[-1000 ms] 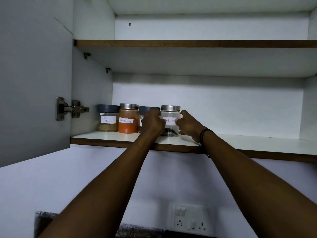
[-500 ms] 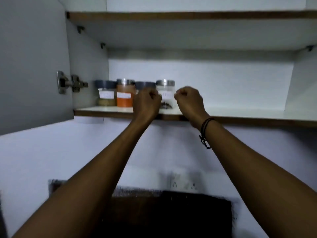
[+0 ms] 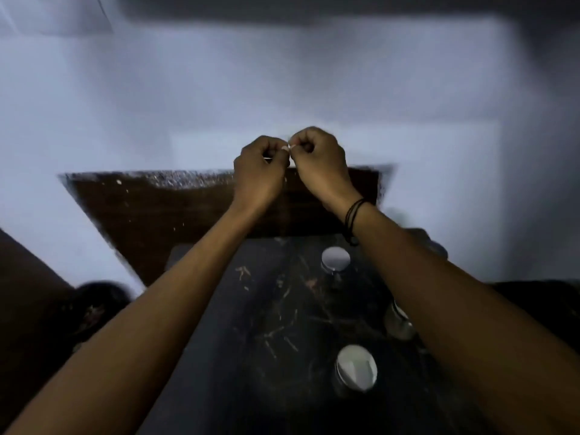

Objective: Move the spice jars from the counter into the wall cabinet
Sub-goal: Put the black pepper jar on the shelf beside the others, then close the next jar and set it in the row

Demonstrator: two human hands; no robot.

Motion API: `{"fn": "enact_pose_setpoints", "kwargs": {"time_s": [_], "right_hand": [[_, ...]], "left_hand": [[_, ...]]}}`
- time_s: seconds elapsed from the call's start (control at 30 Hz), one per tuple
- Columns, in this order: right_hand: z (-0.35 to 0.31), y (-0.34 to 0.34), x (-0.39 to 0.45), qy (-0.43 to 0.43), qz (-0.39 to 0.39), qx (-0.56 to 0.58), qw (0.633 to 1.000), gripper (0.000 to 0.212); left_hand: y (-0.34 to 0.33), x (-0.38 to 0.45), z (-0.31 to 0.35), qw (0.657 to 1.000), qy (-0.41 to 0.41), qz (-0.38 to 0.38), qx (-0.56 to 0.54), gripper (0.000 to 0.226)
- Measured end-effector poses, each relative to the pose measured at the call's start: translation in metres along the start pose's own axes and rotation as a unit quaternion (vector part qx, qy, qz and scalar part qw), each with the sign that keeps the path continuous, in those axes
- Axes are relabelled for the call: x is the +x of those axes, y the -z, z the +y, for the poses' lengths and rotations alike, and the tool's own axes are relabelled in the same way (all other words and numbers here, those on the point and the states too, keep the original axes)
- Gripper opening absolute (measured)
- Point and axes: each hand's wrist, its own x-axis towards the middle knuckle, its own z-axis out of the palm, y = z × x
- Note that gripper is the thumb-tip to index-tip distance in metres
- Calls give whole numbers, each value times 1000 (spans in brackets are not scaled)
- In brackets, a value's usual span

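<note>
The view is blurred and points down at the dark counter [image 3: 251, 324]. My left hand [image 3: 259, 174] and my right hand [image 3: 320, 166] hang side by side in front of the wall, both curled into loose fists with nothing in them. Below them stand spice jars with silver lids: one [image 3: 335, 259] at the back, one [image 3: 356, 367] nearer to me, and a third [image 3: 398, 321] half hidden behind my right forearm. The wall cabinet and its shelf are out of view.
A white wall [image 3: 282, 89] rises behind a dark stone backsplash [image 3: 157, 208]. A dark round object [image 3: 94, 306] sits at the counter's left. The dim underside of the cabinet crosses the top of the view.
My hands have left the jars on the cabinet shelf and come down, closed. The view has swung from the shelf down to the counter.
</note>
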Motion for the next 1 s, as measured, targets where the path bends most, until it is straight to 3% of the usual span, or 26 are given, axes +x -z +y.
{"fn": "enact_pose_setpoints", "kwargs": {"time_s": [0.13,0.3,0.43,0.57,1.0], "right_hand": [[68,-10,-56,-63,-31,-33,997,11],[146,-11,-144,-136,-104,-61,983,17],[190,3,-213,-184,-163,-164,955,9],[213,24,-259,-178,-216,-308,909,27],[235,35,-291,-218,-209,-253,919,38]], "left_hand": [[-31,-49,-49,997,58,-46,29,19],[-69,-134,-108,979,128,-157,21,18],[-91,-201,-139,953,171,-248,35,18],[-102,-250,-156,932,167,-317,52,22],[-114,-275,-174,930,137,-338,43,25]]}}
